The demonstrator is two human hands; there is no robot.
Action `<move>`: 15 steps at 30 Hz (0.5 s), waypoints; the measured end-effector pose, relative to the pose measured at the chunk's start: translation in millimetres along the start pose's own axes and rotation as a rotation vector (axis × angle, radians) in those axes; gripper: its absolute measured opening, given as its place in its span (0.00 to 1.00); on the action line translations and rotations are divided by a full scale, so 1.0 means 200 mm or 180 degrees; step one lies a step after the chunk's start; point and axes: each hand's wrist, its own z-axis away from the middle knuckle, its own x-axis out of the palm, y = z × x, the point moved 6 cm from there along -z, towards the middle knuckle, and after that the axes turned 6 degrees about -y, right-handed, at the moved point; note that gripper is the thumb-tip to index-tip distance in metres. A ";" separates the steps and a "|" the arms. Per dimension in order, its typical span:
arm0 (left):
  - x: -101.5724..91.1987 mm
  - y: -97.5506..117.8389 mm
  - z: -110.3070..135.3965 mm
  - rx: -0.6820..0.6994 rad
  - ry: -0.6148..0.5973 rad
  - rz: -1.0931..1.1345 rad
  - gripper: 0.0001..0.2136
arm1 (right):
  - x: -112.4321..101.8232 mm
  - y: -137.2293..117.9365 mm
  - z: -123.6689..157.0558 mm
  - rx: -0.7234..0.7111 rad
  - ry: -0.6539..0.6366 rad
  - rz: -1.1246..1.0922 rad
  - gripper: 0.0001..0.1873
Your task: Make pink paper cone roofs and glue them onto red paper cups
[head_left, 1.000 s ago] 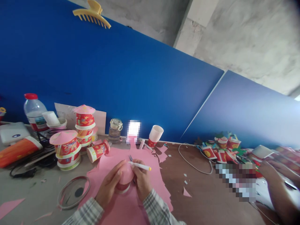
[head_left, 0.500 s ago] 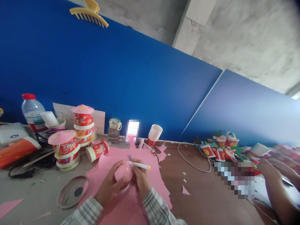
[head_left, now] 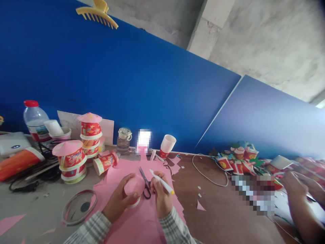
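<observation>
My left hand is wrapped round a paper cup with a pink paper cap, held over a sheet of pink paper. My right hand grips a white pen with a yellow cap, lifted a little to the right of the cup. A pair of black-handled scissors lies on the pink sheet between my two hands.
Stacked red cups with pink caps stand at the left, near a water bottle, a glass jar and a round ring. A white cable lies mid-table. Another person's hands work at the right beside red cups.
My right hand with the pen has moved right, away from the cup, uncovering the scissors. My left hand has kept hold of the pink-capped cup.
</observation>
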 end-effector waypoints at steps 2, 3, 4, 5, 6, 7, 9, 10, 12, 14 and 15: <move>0.00 0.00 0.00 -0.0016 -0.0006 0.0017 0.35 | 0.03 -0.01 0.04 -0.0122 -0.0254 -0.0001 0.24; 0.00 -0.01 0.00 -0.0021 -0.0014 0.0024 0.35 | 0.04 -0.02 0.05 -0.0166 -0.0374 0.0010 0.24; 0.00 -0.01 0.00 -0.0021 -0.0025 0.0026 0.35 | 0.06 -0.02 0.07 -0.0216 -0.0441 0.0026 0.23; 0.01 -0.02 0.00 -0.0019 -0.0043 0.0022 0.35 | 0.06 -0.03 0.09 -0.0273 -0.0451 0.0047 0.23; 0.01 -0.02 0.00 -0.0010 -0.0068 0.0014 0.35 | 0.06 -0.04 0.11 -0.0328 -0.0415 0.0073 0.22; 0.01 -0.03 0.00 0.0012 -0.0086 0.0002 0.35 | 0.06 -0.04 0.12 -0.0371 -0.0363 0.0109 0.21; 0.00 -0.03 0.00 0.0083 -0.0101 -0.0038 0.34 | 0.04 -0.06 0.15 -0.0444 -0.0307 0.0245 0.21; 0.00 -0.04 0.00 0.0119 -0.0103 -0.0068 0.34 | 0.04 -0.07 0.16 -0.0458 -0.0391 0.0372 0.21; 0.00 -0.04 0.00 0.0188 -0.0102 -0.0144 0.34 | 0.04 -0.10 0.18 -0.0525 -0.0581 0.0675 0.23; 0.00 -0.05 0.00 0.0239 -0.0096 -0.0213 0.34 | 0.03 -0.13 0.20 -0.0643 -0.0642 0.0877 0.25; 0.00 -0.06 0.00 0.0253 -0.0097 -0.0230 0.34 | 0.03 -0.13 0.21 -0.0688 -0.0601 0.0908 0.26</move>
